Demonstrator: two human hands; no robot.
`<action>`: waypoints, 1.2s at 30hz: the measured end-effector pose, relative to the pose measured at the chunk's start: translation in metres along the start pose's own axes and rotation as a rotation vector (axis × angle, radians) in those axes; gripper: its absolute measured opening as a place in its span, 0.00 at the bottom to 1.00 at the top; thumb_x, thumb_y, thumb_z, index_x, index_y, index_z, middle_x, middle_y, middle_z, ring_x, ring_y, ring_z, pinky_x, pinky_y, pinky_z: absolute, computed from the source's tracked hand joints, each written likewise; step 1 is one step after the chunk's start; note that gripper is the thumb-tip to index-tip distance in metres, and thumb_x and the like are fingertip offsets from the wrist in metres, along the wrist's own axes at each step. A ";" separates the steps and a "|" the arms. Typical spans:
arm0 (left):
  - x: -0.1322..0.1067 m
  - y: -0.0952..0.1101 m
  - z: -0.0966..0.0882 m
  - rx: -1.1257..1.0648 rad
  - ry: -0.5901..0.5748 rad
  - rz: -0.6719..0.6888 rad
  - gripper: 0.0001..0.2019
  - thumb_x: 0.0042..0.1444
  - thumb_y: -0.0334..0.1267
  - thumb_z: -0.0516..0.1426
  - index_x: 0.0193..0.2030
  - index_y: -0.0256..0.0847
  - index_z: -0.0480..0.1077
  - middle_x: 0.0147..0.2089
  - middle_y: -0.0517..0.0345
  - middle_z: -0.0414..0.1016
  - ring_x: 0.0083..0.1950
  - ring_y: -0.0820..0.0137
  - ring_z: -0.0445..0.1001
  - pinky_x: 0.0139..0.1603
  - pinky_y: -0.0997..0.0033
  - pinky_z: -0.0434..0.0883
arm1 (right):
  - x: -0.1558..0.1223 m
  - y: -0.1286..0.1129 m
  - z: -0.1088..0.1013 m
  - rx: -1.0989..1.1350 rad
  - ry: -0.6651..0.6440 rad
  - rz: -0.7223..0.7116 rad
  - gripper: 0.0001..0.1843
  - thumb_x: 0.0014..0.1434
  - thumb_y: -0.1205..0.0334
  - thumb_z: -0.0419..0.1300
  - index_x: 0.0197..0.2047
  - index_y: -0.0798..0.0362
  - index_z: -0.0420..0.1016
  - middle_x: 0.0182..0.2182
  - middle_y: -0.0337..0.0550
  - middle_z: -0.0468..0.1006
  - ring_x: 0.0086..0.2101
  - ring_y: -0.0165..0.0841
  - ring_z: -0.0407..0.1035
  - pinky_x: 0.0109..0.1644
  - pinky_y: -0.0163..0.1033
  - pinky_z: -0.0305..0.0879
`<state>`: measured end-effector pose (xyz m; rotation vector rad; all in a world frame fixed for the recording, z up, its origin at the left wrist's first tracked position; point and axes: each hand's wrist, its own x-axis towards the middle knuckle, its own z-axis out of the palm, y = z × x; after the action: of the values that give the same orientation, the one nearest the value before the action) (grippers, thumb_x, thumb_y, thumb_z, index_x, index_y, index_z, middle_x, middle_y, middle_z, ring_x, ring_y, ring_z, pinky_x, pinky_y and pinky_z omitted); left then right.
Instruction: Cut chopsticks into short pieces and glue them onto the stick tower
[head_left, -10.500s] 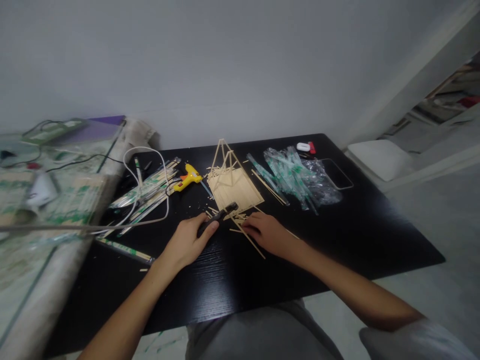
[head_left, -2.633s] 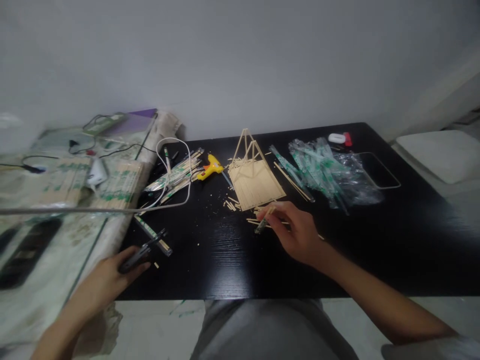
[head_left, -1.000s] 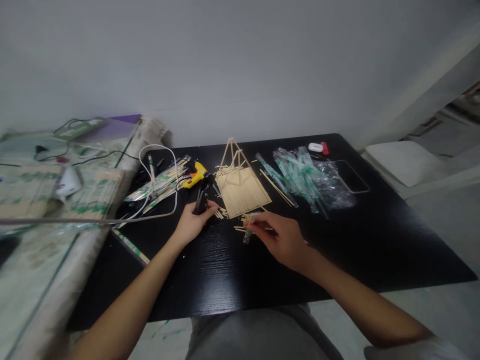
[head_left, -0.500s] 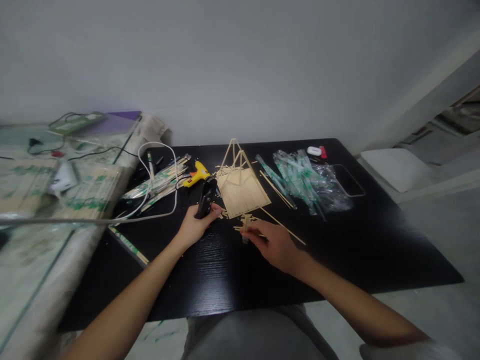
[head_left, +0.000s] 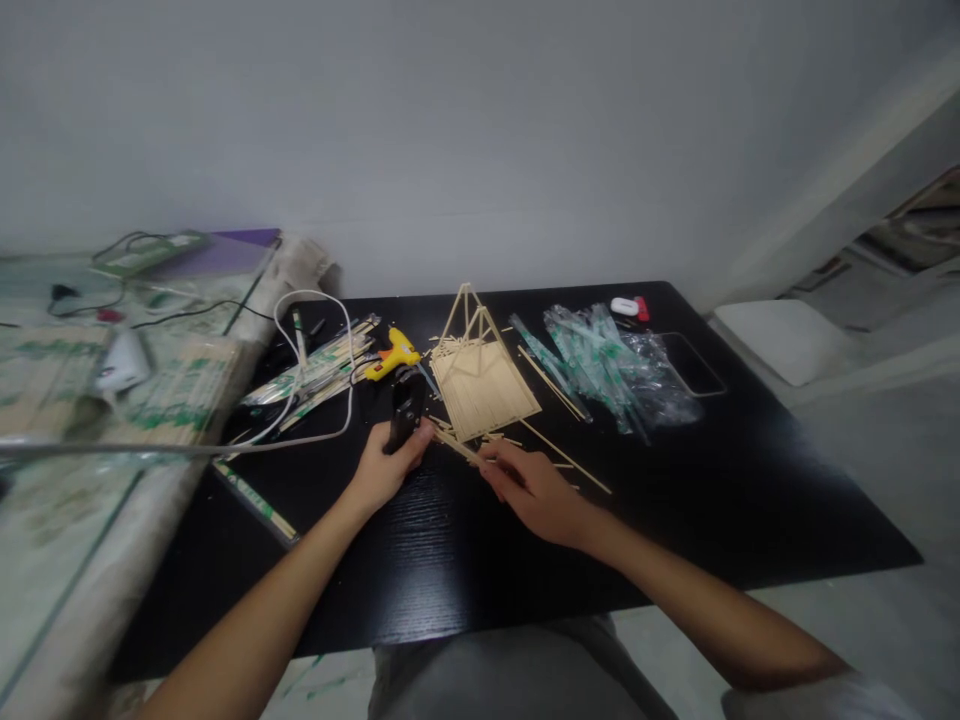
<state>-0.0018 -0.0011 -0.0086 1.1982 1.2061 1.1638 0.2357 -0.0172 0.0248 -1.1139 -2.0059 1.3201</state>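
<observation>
My left hand (head_left: 391, 466) is closed around black-handled shears (head_left: 406, 412), their jaws pointing away from me. My right hand (head_left: 534, 492) pinches thin wooden sticks (head_left: 459, 447), whose far end reaches toward the left fingertips; whether those fingers touch it I cannot tell. Just beyond the hands lies a flat panel of sticks (head_left: 491, 390) with a triangular stick frame (head_left: 481, 325) standing on it. Short cut stick pieces (head_left: 504, 438) are scattered at the panel's near edge.
A yellow glue gun (head_left: 394, 355) lies left of the panel. Wrapped chopsticks (head_left: 322, 365) and a white cable (head_left: 351, 390) are farther left. Plastic wrappers (head_left: 600, 350), a phone (head_left: 690, 362) and a white case (head_left: 625, 306) lie right on the black table (head_left: 420, 570).
The sticks in my right hand have swung from upright to slanting left, toward my left hand. The shears have lowered slightly, still in my left hand.
</observation>
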 end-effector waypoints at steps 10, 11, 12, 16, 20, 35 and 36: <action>0.001 0.009 -0.002 0.287 0.084 0.091 0.14 0.53 0.48 0.65 0.29 0.37 0.76 0.24 0.62 0.69 0.26 0.74 0.65 0.28 0.74 0.63 | -0.003 -0.003 -0.022 -0.123 -0.108 0.088 0.16 0.70 0.55 0.54 0.34 0.54 0.73 0.23 0.35 0.72 0.24 0.27 0.64 0.31 0.33 0.57; 0.003 0.009 -0.004 0.235 0.149 0.079 0.14 0.53 0.48 0.65 0.29 0.37 0.75 0.22 0.63 0.67 0.25 0.75 0.64 0.25 0.75 0.61 | -0.004 -0.002 -0.031 -0.147 -0.108 0.086 0.17 0.71 0.55 0.54 0.34 0.54 0.74 0.23 0.35 0.72 0.24 0.27 0.63 0.31 0.33 0.57; 0.005 0.009 -0.007 0.162 0.222 0.071 0.14 0.52 0.48 0.66 0.30 0.38 0.73 0.21 0.65 0.65 0.23 0.76 0.62 0.24 0.76 0.60 | -0.005 -0.001 -0.042 -0.168 -0.118 0.090 0.18 0.71 0.54 0.53 0.35 0.54 0.76 0.23 0.36 0.72 0.24 0.27 0.64 0.31 0.33 0.57; 0.018 0.015 -0.016 -0.176 0.460 0.092 0.15 0.51 0.45 0.67 0.28 0.40 0.67 0.19 0.71 0.58 0.18 0.80 0.55 0.19 0.78 0.56 | -0.006 0.012 -0.100 -0.279 -0.036 0.115 0.19 0.70 0.52 0.51 0.39 0.53 0.79 0.23 0.37 0.73 0.25 0.30 0.66 0.31 0.34 0.59; 0.022 0.023 -0.016 -0.266 0.522 0.103 0.16 0.48 0.42 0.68 0.27 0.40 0.64 0.18 0.72 0.54 0.17 0.82 0.52 0.17 0.80 0.53 | 0.013 0.033 -0.152 -0.528 0.402 0.216 0.21 0.68 0.52 0.52 0.30 0.54 0.77 0.27 0.44 0.78 0.27 0.35 0.70 0.35 0.38 0.62; 0.005 0.007 -0.008 0.142 0.143 0.028 0.17 0.54 0.52 0.65 0.30 0.38 0.73 0.21 0.65 0.62 0.22 0.77 0.59 0.22 0.76 0.58 | 0.021 -0.002 -0.052 -0.249 -0.224 -0.013 0.14 0.67 0.55 0.60 0.49 0.54 0.80 0.40 0.46 0.84 0.39 0.36 0.77 0.45 0.39 0.69; 0.004 0.008 -0.008 0.200 0.128 0.049 0.17 0.54 0.52 0.64 0.30 0.38 0.73 0.21 0.65 0.62 0.23 0.76 0.59 0.23 0.75 0.59 | 0.018 -0.003 -0.048 -0.202 -0.271 0.007 0.13 0.67 0.56 0.60 0.46 0.55 0.81 0.38 0.45 0.84 0.38 0.36 0.77 0.44 0.38 0.69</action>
<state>-0.0098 0.0035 -0.0011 1.3240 1.4231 1.1928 0.2606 0.0218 0.0466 -1.0775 -2.3783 1.3563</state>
